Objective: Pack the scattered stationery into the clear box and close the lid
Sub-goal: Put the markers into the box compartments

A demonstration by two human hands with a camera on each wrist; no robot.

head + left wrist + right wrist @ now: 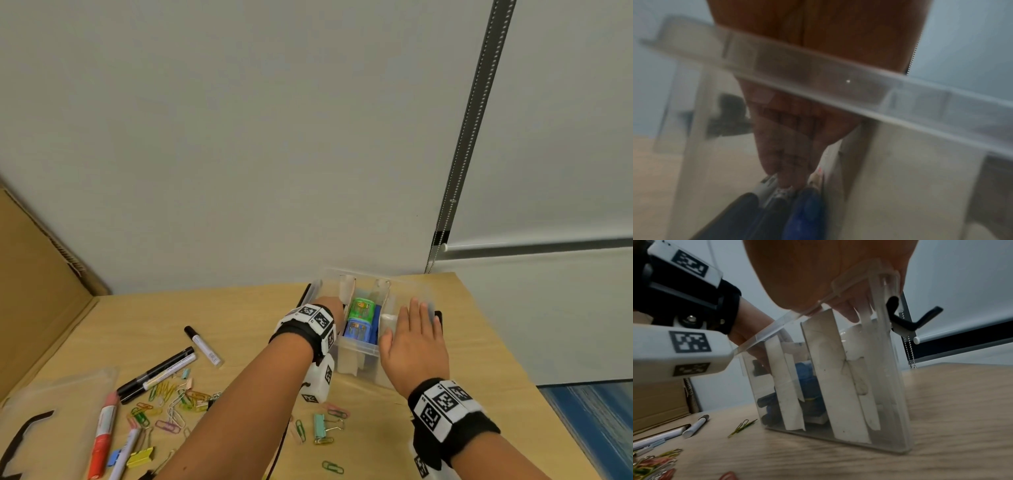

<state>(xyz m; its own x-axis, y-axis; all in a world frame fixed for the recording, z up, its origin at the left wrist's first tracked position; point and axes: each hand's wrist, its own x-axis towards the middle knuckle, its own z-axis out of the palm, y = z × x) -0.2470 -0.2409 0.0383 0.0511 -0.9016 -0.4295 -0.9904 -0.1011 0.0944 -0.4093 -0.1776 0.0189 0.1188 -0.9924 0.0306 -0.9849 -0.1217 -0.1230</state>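
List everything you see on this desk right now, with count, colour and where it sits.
Clear box: one, transparent, white dividers, back middle of the desk, lid off.
Sharpeners: two, green and blue, box's middle compartment.
Lid: one, clear with a black clasp, front left.
Markers: several loose, black, white and red, left of the box.
Paper clips: many, mixed colours, scattered front left.
Binder clips: mint, yellow and blue, front.
Cardboard: brown, far left.
Left hand: fingers down among pens in the left compartment.
Right hand: flat over the box's right edge.
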